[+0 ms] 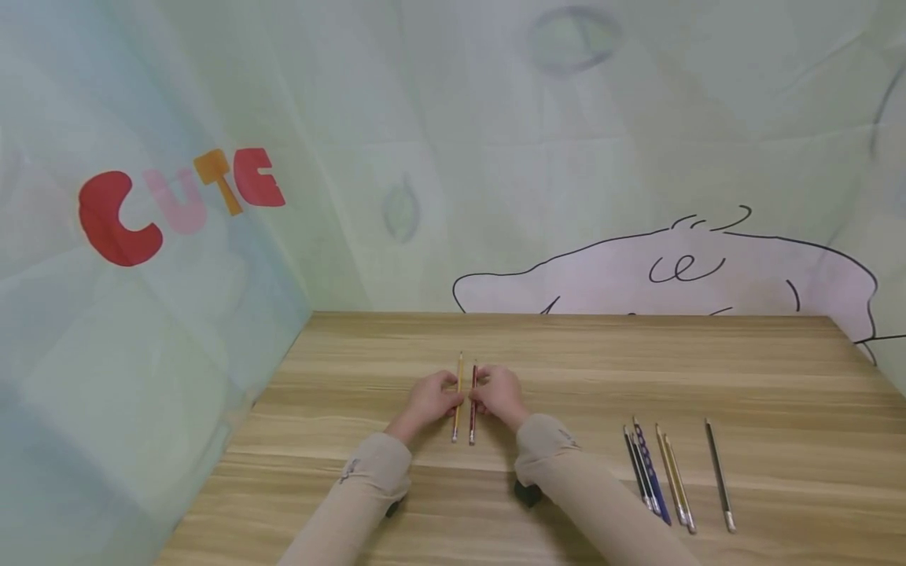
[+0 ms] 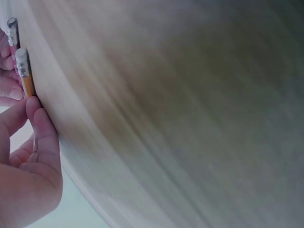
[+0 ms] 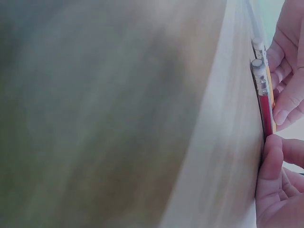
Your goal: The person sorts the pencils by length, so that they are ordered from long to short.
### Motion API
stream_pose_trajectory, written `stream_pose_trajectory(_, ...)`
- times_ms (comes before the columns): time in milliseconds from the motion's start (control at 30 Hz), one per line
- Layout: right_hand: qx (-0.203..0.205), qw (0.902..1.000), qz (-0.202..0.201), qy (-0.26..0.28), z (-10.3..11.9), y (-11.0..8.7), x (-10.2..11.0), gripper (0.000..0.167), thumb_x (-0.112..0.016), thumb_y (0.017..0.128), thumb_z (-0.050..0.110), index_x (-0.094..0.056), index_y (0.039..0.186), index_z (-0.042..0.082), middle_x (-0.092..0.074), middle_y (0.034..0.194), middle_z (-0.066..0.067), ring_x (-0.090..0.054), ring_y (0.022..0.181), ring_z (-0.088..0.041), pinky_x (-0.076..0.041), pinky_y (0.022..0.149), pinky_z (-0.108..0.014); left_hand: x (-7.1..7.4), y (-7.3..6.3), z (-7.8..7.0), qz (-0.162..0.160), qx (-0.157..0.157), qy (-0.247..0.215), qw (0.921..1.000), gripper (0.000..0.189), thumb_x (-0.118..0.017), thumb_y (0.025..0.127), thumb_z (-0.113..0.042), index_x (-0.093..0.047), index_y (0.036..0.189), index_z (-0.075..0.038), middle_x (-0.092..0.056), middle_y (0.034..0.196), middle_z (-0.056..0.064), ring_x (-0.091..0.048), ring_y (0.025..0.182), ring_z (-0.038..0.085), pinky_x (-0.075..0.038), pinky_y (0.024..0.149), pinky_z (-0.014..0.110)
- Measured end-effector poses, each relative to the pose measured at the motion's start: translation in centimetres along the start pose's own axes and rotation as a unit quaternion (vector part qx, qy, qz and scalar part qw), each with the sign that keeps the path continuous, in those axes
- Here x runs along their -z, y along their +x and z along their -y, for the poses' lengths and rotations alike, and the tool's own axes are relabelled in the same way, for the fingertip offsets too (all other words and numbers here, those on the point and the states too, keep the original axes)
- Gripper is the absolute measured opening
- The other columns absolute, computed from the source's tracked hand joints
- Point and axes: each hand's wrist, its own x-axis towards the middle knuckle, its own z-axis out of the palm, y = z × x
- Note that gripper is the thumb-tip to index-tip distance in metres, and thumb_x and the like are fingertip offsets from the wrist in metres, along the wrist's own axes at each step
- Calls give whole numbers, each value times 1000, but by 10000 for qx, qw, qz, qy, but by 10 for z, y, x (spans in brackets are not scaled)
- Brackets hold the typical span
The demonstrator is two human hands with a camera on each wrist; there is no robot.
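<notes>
Beige sleeves [image 1: 594, 491] lie nearest; left hand [image 1: 432, 397] pinches a yellow pencil [image 1: 456, 423], right hand [image 1: 500, 395] a dark-red pencil [image 1: 473, 423]; slack grip might let either roll.

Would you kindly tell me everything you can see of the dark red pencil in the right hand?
The slim dark red pencil ends in a pale eraser set in a silvery, metallic-looking ferrule. In the head view that end is the near one; the tip points away. The right hand pinches it partway along, hiding some of it. It runs along the brown wood-grain tabletop, roughly parallel to a slim yellow pencil, with a narrow gap between them; whether it is slightly lifted is unclear.
</notes>
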Motion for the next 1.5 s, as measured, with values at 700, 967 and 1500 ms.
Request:
stream_pose_trajectory(700,-75,9997,-36,-241,5,1,0,37,-66,75,4,-58,111,1,-60,56,-6,-52,41,-10,-42,37,-17,0,-1,-1,137,252,-183,9994,36,-58,82,-13,-51,116,-1,-63,67,4,-54,52,9,-43,48,19)
stream_pose_trajectory(967,17,9998,-2,-190,5,2,-1,36,-65,75,4,-59,111,1,-62,61,-9,-53,43,-10,-45,40,-20,-3,0,0,32,341,-162,9993,35,-58,82,-12,-51,115,-2,-63,67,4,-55,50,8,-45,47,18)
stream_pose_trajectory(1500,244,9995,61,-199,2,3,-2,36,-64,76,5,-59,111,2,-63,59,-9,-52,41,-8,-44,39,-19,-5,-1,0,-127,221,-115,9996,34,-57,81,-12,-53,113,0,-62,63,4,-54,48,7,-45,44,17)
